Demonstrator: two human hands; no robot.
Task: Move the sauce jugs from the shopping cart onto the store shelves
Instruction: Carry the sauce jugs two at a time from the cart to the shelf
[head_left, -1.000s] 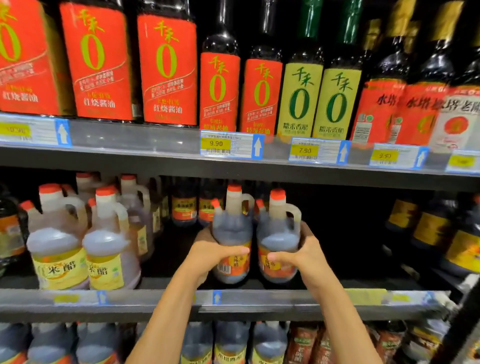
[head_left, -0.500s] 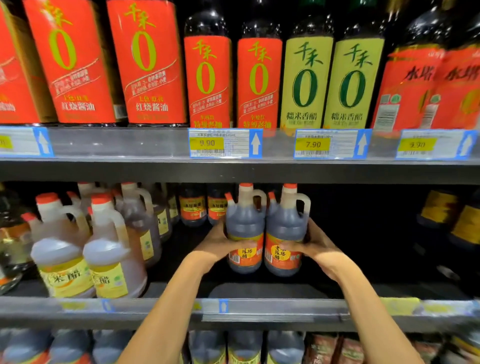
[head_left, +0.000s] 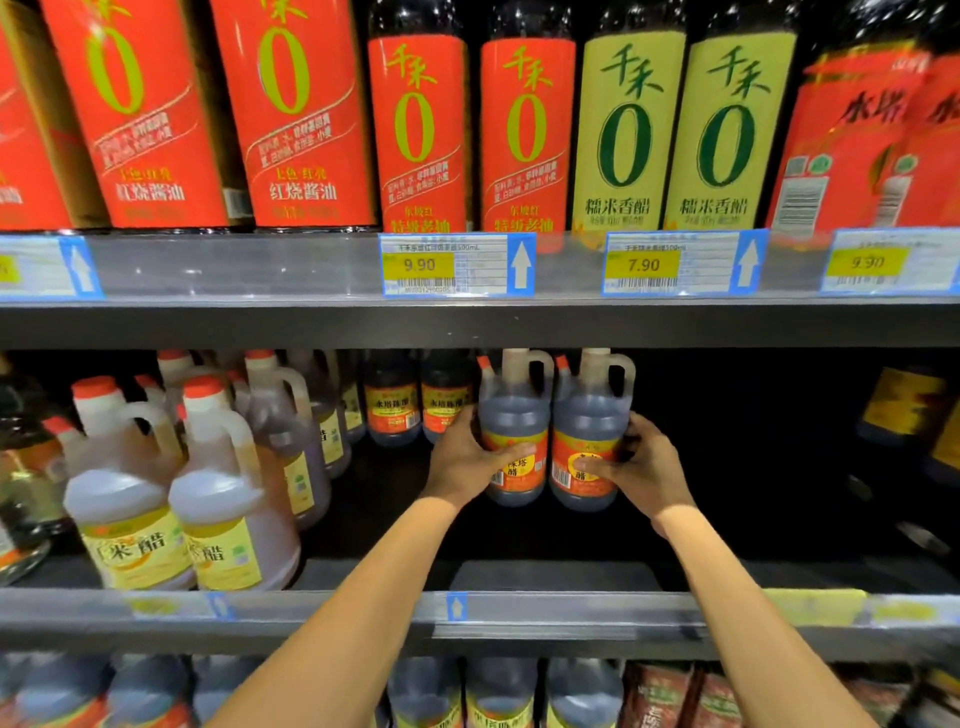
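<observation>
Two dark sauce jugs with orange labels and looped handles stand side by side deep on the middle shelf (head_left: 519, 605). My left hand (head_left: 467, 460) grips the left jug (head_left: 514, 415), thumb across its label. The right jug (head_left: 589, 415) is held by my right hand (head_left: 641, 465), thumb on the label and fingers round its far side. Both jugs are upright and touch each other. Their caps are cut off by the upper shelf's edge. The shopping cart is out of view.
Pale jugs with yellow labels (head_left: 223, 499) crowd the shelf's left. Small dark bottles (head_left: 395, 400) stand just behind and left of the held jugs. Dark bottles (head_left: 904, 405) sit far right. Tall red and green bottles fill the upper shelf (head_left: 311, 322). More jugs stand below.
Both hands have pushed the two jugs farther back into the shelf, away from the front edge. The view has moved closer and slightly up.
</observation>
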